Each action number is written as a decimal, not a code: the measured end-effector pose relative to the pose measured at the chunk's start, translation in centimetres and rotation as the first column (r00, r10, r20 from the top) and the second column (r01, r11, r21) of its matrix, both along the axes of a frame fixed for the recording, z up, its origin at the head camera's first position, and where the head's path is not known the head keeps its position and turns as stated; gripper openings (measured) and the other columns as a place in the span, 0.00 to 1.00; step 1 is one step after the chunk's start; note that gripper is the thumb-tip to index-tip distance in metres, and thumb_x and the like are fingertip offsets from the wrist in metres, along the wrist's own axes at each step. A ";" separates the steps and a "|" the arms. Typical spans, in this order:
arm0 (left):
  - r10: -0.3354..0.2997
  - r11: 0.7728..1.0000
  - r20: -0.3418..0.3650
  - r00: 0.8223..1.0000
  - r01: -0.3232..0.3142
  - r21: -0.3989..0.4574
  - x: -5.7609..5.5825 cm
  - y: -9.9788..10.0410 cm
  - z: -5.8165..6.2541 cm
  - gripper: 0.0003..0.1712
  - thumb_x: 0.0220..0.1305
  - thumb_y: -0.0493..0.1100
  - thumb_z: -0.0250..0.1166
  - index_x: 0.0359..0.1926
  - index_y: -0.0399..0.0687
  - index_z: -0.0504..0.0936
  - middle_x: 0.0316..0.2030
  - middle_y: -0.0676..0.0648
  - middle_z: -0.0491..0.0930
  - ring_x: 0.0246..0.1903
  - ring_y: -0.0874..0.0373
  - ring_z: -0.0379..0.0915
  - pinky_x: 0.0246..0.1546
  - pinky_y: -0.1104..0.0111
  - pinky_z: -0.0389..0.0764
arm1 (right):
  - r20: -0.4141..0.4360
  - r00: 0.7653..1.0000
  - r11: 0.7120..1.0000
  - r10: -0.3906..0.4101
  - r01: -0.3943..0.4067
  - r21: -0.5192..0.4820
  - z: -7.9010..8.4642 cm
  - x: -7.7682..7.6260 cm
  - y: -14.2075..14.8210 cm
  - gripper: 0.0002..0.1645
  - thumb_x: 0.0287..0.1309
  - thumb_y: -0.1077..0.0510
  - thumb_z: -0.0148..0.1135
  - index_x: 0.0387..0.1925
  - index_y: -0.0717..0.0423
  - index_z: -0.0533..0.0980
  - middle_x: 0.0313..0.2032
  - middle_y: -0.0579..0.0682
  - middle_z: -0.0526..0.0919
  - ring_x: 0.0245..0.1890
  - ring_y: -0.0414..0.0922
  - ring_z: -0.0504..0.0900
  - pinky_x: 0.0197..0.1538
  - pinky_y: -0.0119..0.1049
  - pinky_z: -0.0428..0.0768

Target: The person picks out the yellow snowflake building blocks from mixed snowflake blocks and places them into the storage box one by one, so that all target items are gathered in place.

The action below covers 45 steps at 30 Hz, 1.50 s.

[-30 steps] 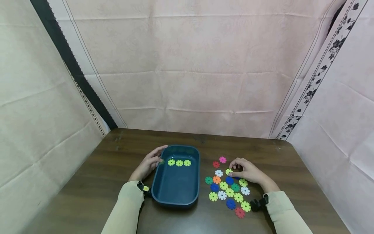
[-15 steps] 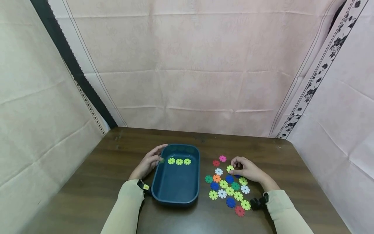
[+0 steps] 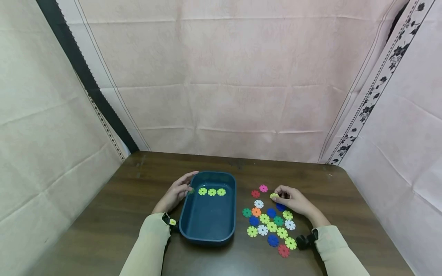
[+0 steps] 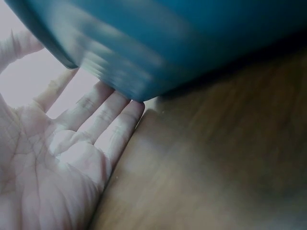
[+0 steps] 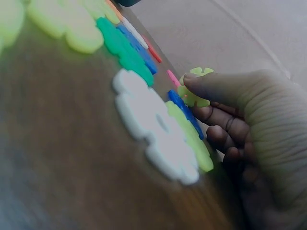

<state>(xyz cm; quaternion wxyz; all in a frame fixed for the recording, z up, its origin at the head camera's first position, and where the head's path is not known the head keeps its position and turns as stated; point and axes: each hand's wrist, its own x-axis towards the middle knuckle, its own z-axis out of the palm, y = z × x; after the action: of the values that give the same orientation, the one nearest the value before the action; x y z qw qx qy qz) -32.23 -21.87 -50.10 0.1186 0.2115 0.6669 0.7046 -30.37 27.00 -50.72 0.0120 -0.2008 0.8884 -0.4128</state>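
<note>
A deep blue-green rectangular tray (image 3: 208, 220) stands on the table, with three yellow-green flower-shaped discs (image 3: 212, 192) in a row near its far end. My left hand (image 3: 175, 194) holds the tray's left side, thumb at the rim; in the left wrist view its fingers (image 4: 108, 117) lie against the outer wall. Between thumb and fingertips my right hand (image 3: 293, 200) pinches a yellow-green flower-shaped disc (image 5: 194, 88), tilted and raised off the table. Beneath that hand lies a blue disc (image 3: 281, 207), and a white disc (image 5: 153, 127) shows large in the right wrist view.
Several loose notched discs lie flat right of the tray, among them a pink disc (image 3: 263, 188), an orange disc (image 3: 256, 212) and a red disc (image 3: 284, 251). The brown wooden table (image 3: 138, 234) ends at a pale cloth (image 3: 241, 115) hung behind it.
My right hand has lifted the yellow-green disc from the table and tilted it, shifting slightly right and uncovering more of the blue disc. The left hand and tray stay put.
</note>
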 end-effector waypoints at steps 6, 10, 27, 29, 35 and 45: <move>-0.004 1.000 -0.008 1.000 0.004 0.000 0.1 0.1 0.1 0.35 0.69 0.32 0.52 0.76 0.53 0.63 0.72 0.42 0.61 0.60 0.36 0.67 0.53 0.62 0.79 | -0.026 0.999 0.998 -0.041 0.040 -0.039 -0.2 -0.2 0.2 0.09 0.63 0.47 0.68 0.41 0.43 0.80 0.33 0.45 0.80 0.33 0.45 0.76 0.36 0.36 0.74; -0.003 1.000 -0.003 1.000 0.003 -0.005 0.2 0.1 0.2 0.35 0.69 0.33 0.52 0.75 0.53 0.63 0.73 0.43 0.61 0.60 0.37 0.68 0.54 0.62 0.78 | -0.030 0.998 0.997 -0.060 0.058 -0.057 -0.2 -0.3 0.2 0.10 0.63 0.47 0.68 0.42 0.44 0.81 0.35 0.44 0.83 0.35 0.45 0.79 0.39 0.37 0.76; -0.077 0.996 -0.015 0.997 0.077 0.035 0.1 -0.4 -0.5 0.35 0.72 0.33 0.52 0.77 0.49 0.59 0.77 0.44 0.50 0.66 0.46 0.64 0.58 0.62 0.75 | -0.021 0.996 0.995 -0.082 0.081 -0.054 -0.6 -0.1 0.0 0.13 0.63 0.46 0.68 0.46 0.45 0.80 0.35 0.44 0.83 0.35 0.45 0.79 0.39 0.37 0.75; -0.088 0.995 -0.017 0.996 0.089 0.040 0.1 -0.4 -0.4 0.35 0.72 0.33 0.51 0.78 0.49 0.58 0.78 0.43 0.50 0.67 0.45 0.64 0.59 0.61 0.75 | -0.026 0.996 0.995 -0.084 0.083 -0.054 -0.4 -0.1 0.1 0.13 0.63 0.46 0.68 0.46 0.45 0.80 0.35 0.44 0.83 0.34 0.45 0.78 0.39 0.37 0.76; -0.091 0.995 -0.027 0.995 0.092 0.047 -0.1 -0.3 0.1 0.34 0.73 0.31 0.48 0.78 0.46 0.58 0.78 0.41 0.49 0.68 0.40 0.62 0.60 0.61 0.74 | -0.034 0.996 0.995 -0.082 0.080 -0.058 0.0 -0.2 0.1 0.14 0.63 0.45 0.68 0.46 0.45 0.81 0.35 0.45 0.82 0.35 0.46 0.78 0.39 0.37 0.75; -0.072 0.997 -0.010 0.997 0.072 0.028 0.1 -0.3 0.3 0.34 0.73 0.32 0.49 0.78 0.47 0.58 0.78 0.44 0.49 0.70 0.37 0.57 0.60 0.63 0.74 | -0.050 0.996 0.996 -0.078 0.076 -0.054 -0.1 -0.2 0.2 0.13 0.65 0.45 0.66 0.45 0.45 0.81 0.36 0.44 0.82 0.36 0.45 0.78 0.40 0.37 0.76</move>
<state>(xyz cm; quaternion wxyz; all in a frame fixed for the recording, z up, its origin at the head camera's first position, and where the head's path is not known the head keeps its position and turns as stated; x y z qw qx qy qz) -32.09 -22.13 -49.77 0.1378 0.2404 0.6495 0.7081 -30.57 27.17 -50.87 -0.0323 -0.1773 0.8844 -0.4305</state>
